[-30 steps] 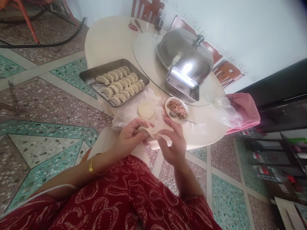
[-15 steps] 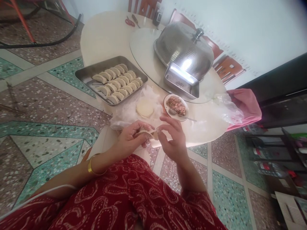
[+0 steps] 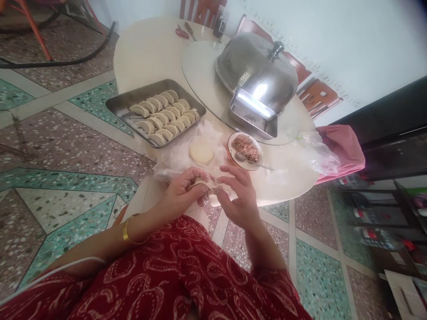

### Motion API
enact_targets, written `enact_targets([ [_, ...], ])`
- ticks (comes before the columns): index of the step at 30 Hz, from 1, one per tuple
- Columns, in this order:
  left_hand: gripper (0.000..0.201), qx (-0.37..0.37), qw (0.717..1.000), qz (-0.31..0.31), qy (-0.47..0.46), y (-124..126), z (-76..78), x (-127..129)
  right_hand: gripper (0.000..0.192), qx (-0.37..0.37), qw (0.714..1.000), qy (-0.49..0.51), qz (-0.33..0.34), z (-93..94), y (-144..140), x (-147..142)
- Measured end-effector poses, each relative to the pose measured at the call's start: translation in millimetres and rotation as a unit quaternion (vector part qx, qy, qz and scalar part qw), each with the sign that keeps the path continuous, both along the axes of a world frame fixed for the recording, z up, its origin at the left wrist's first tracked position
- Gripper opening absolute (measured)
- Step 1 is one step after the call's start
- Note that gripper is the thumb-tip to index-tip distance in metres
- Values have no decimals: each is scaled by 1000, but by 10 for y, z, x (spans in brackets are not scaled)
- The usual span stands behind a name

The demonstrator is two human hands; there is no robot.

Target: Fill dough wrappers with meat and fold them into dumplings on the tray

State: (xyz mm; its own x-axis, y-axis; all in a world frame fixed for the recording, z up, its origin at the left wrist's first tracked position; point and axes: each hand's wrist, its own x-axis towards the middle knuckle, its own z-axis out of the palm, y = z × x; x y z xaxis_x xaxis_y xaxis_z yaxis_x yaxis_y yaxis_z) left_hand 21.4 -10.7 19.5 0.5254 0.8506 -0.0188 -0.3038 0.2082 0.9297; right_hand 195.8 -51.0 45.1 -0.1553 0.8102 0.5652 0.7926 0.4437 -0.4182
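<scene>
Head view, reading left to right. Your left hand is cupped at the near edge of the table, fingers curled around the dumpling wrapper, which sits between both hands just above your lap; its contents are hidden by the fingers. Compared with one second ago, the wrapper no longer lies open and flat across the fingers: half a second ago its edge was already folded into a ridge, and now the ridge is pinched tighter, so the work reads as sealing the fold rather than filling. Your right hand has closed in from a looser, spread pose; thumb and forefinger now grip the right end of the wrapper, the remaining fingers fanned and free. Neither hand has left the piece in that interval. Farther up the table, nothing has shifted: the metal tray holds its rows of finished dumplings, the stack of round wrappers lies on crinkled plastic just beyond your hands, and the small plate of filling with its spoon sits to the right of that stack, untouched. Judgement: filling step is over for this piece; pleating is under way, and the tray has room on its left side.
</scene>
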Motion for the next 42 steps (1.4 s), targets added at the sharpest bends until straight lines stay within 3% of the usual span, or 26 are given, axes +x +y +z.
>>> enact_targets([
  [14,14,43,998,-1,42,19,-70,20,5,10,998,31,-59,-53,65,-83],
  [23,11,100,989,8,109,61,-133,-10,4,-126,983,133,-14,-38,127,-59],
  [28,13,85,992,14,96,74,-159,-25,12,-96,992,86,12,-12,131,-72],
  [34,14,62,996,7,69,74,-148,-3,16,-11,1000,-8,19,7,132,-112],
  [42,22,64,995,17,69,76,-162,-12,16,23,995,-90,39,-8,140,-103],
])
